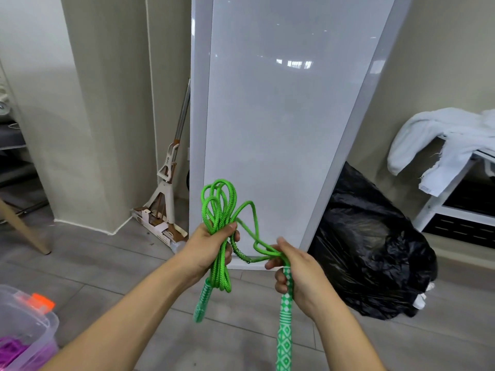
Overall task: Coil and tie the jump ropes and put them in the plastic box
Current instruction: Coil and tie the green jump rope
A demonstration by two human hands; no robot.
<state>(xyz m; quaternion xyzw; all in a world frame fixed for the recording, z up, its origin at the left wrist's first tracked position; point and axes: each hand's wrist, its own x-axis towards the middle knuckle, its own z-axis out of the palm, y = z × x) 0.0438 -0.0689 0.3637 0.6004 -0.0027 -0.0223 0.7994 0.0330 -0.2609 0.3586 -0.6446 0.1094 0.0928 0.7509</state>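
A green jump rope (218, 207) is gathered into several loops that stand up above my left hand (207, 249), which is shut around the bundle. One green-and-white patterned handle (201, 301) hangs below that hand. My right hand (297, 271) grips the other patterned handle (285, 322) near its top and pinches a loose loop of rope between the two hands. The clear plastic box (45, 325) sits at the bottom left on the floor, with a purple rope (12, 350) inside.
A tall white panel (281, 116) leans against the wall straight ahead. A mop (168, 183) stands left of it. A black rubbish bag (369, 250) lies to the right, beside a white rack (439, 199) draped with a cloth (442, 137). The floor is grey planks.
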